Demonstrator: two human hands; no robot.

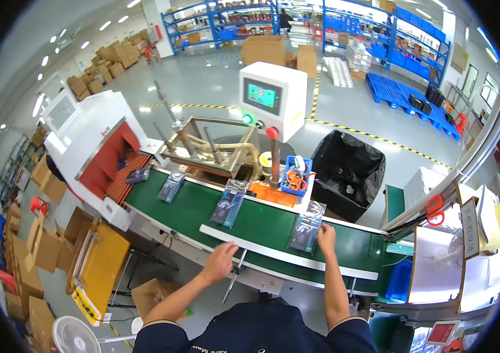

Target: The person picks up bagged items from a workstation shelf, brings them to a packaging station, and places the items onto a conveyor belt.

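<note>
Toward the right end of the green belt (pixel 262 223) lies a flat, dark, blue-tinted packet (pixel 305 233) with a shiny, clear far end. The right hand (pixel 326 238), fingers bent, is at the packet's right edge; whether it grips cannot be told. The left hand (pixel 220 262), curled, is by the belt's near edge, its hold unclear.

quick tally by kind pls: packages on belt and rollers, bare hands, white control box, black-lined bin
Packages on the green belt: 3
Package on the red rollers: 1 (a dark patch by the curtain is unclear, not counted)
Bare hands, left hand and right hand: 2
White control box: 1
Black-lined bin: 1
Total: 8
</note>
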